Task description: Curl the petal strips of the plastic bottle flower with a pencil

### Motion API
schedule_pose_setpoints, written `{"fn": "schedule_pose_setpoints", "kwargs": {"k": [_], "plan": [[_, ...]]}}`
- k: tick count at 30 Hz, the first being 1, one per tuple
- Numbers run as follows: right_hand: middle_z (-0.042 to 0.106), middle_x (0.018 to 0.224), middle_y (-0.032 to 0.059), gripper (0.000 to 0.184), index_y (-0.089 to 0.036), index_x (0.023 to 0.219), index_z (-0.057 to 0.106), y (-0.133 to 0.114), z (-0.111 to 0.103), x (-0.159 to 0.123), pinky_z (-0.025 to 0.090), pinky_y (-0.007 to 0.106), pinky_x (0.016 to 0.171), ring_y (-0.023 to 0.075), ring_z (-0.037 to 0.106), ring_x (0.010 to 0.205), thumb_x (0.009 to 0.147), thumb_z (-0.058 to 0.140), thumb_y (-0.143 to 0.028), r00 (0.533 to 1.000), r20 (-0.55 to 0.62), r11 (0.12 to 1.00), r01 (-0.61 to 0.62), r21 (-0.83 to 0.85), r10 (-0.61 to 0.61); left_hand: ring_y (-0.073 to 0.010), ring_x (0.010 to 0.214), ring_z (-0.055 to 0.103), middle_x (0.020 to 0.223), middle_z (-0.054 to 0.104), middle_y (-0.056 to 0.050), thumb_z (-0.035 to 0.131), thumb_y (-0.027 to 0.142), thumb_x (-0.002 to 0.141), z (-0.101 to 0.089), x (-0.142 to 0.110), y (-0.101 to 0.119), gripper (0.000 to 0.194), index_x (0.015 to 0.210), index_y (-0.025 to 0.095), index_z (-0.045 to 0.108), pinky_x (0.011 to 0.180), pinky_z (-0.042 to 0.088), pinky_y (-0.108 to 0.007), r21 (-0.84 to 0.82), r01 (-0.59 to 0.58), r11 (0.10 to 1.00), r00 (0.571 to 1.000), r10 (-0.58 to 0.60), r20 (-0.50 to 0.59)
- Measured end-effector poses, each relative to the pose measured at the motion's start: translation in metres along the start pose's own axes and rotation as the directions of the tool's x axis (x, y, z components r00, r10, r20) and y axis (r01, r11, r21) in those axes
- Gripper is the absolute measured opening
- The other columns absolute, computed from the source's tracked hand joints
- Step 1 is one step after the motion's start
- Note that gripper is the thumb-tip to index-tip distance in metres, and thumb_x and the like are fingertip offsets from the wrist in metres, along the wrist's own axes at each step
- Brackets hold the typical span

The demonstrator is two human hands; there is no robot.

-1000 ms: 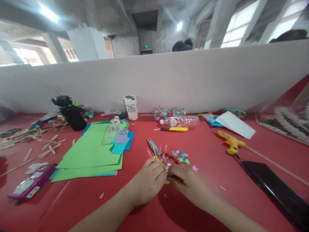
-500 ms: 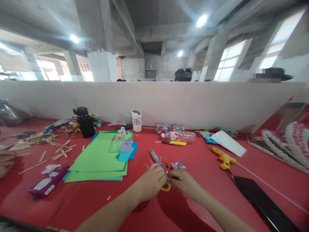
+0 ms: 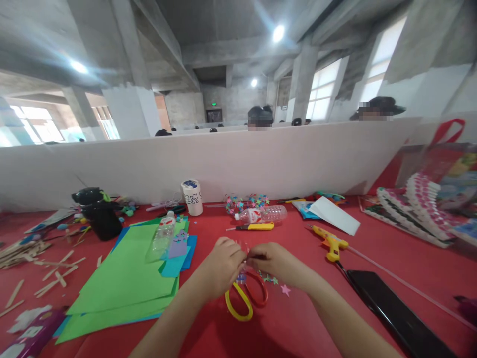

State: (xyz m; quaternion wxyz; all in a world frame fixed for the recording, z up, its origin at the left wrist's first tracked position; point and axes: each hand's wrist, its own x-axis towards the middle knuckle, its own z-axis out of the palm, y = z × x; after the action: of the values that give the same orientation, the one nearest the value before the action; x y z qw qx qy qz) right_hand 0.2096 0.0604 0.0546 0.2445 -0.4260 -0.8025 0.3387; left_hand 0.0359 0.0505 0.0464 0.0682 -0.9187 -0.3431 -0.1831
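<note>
My left hand (image 3: 220, 266) and my right hand (image 3: 278, 263) meet over the middle of the red table, fingers bent and pinched together. A clear plastic piece (image 3: 244, 245) shows between them, its shape mostly hidden by the fingers. Under and in front of the hands lie scissors with one yellow handle loop (image 3: 238, 302) and one red; the blades are hidden. Small star sequins (image 3: 285, 290) are scattered beside the right hand. Just beyond the hands is a yellow utility knife (image 3: 261, 226), with a clear plastic bottle (image 3: 266, 215) behind it.
Green paper sheets (image 3: 122, 278) lie at left, a second bottle (image 3: 163, 236) on them. Beyond are a black flask (image 3: 99, 214), a white cup (image 3: 193, 198) and wooden sticks (image 3: 61, 278). At right sit a yellow glue gun (image 3: 331, 242) and black case (image 3: 391, 303). A white partition (image 3: 238, 164) stands behind.
The view has turned to the right. My hands have moved forward relative to the scissors, whose handles now show more fully in front of them. The hands remain close together.
</note>
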Motion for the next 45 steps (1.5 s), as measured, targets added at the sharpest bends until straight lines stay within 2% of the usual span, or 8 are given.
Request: {"fn": "schedule_pose_setpoints", "kwargs": {"k": [7,15,21,27,31,38,42,45], "plan": [[0.046,0.057,-0.0034,0.014,-0.014,0.066,0.057,-0.012,-0.025,0.014,0.028,0.019,0.048,0.0092,0.040,0.054,0.075,0.046,-0.016,0.993,-0.104,0.999,0.050,0.009,-0.048,-0.0148,0.075,0.046,0.074,0.056,-0.002,0.047,0.020,0.080,-0.022,0.026,-0.010,0.007,0.077,0.017,0.052,0.072,0.036,-0.030,-0.206,0.100,0.973,0.983,-0.129,-0.132],[0.052,0.059,-0.0031,0.012,-0.015,0.066,0.060,0.011,-0.023,0.020,0.029,0.018,0.049,0.0089,0.044,0.055,0.073,0.049,-0.015,0.999,-0.040,0.999,0.009,0.031,-0.008,-0.0166,0.073,0.045,0.073,0.052,-0.004,0.044,0.018,0.080,-0.003,0.027,-0.011,0.008,0.074,0.016,0.050,0.069,0.039,-0.032,-0.164,0.107,0.981,0.994,-0.112,-0.019],[0.044,0.053,-0.0047,0.017,-0.015,0.060,0.056,0.018,-0.021,0.021,0.025,0.018,0.045,0.0074,0.039,0.051,0.075,0.048,-0.017,0.998,0.025,0.995,-0.053,0.086,0.051,-0.0178,0.076,0.045,0.079,0.054,-0.005,0.038,0.016,0.083,0.000,0.027,-0.009,0.014,0.084,0.017,0.052,0.077,0.039,-0.038,-0.127,0.045,0.991,0.999,-0.045,0.006],[0.048,0.056,-0.0037,0.014,-0.014,0.063,0.059,0.026,-0.020,0.027,0.028,0.019,0.049,0.0084,0.041,0.054,0.074,0.051,-0.018,0.998,0.012,0.989,-0.065,0.133,0.064,-0.0185,0.076,0.046,0.080,0.053,-0.005,0.033,0.016,0.085,0.008,0.031,-0.014,0.019,0.083,0.017,0.052,0.073,0.039,-0.038,-0.135,0.123,0.983,0.990,-0.112,0.088],[0.053,0.061,-0.0019,0.011,-0.013,0.069,0.061,0.033,-0.018,0.029,0.032,0.019,0.051,0.0092,0.044,0.057,0.071,0.058,-0.023,0.990,0.094,0.944,-0.131,0.304,0.107,-0.0183,0.078,0.046,0.081,0.052,-0.004,0.035,0.016,0.084,0.011,0.031,-0.015,0.016,0.081,0.018,0.050,0.074,0.038,-0.037,-0.153,0.140,0.978,0.984,-0.121,0.127],[0.041,0.048,-0.0063,0.011,-0.013,0.068,0.060,0.047,-0.011,0.031,0.029,0.016,0.040,0.0052,0.036,0.041,0.071,0.057,-0.024,0.962,0.224,0.849,-0.247,0.467,0.156,-0.0172,0.076,0.045,0.077,0.052,-0.003,0.045,0.015,0.078,0.017,0.030,-0.017,0.008,0.071,0.018,0.046,0.069,0.037,-0.032,-0.309,0.244,0.919,0.968,-0.209,0.142],[0.039,0.049,-0.0067,0.010,-0.014,0.065,0.056,0.040,-0.006,0.031,0.026,0.016,0.041,0.0050,0.033,0.044,0.072,0.055,-0.022,0.966,0.141,0.832,-0.260,0.491,0.219,-0.0163,0.072,0.046,0.071,0.054,-0.001,0.051,0.020,0.076,0.020,0.031,-0.026,0.005,0.070,0.019,0.051,0.069,0.036,-0.032,-0.415,0.331,0.848,0.943,-0.308,0.124],[0.043,0.054,-0.0049,0.011,-0.014,0.064,0.057,0.028,-0.010,0.028,0.028,0.017,0.045,0.0063,0.036,0.049,0.073,0.056,-0.021,0.972,-0.008,0.887,-0.210,0.411,0.233,-0.0176,0.080,0.050,0.079,0.058,-0.001,0.061,0.025,0.069,0.020,0.032,-0.029,0.011,0.078,0.020,0.056,0.073,0.038,-0.032,-0.523,0.440,0.730,0.880,-0.467,0.088]]}}
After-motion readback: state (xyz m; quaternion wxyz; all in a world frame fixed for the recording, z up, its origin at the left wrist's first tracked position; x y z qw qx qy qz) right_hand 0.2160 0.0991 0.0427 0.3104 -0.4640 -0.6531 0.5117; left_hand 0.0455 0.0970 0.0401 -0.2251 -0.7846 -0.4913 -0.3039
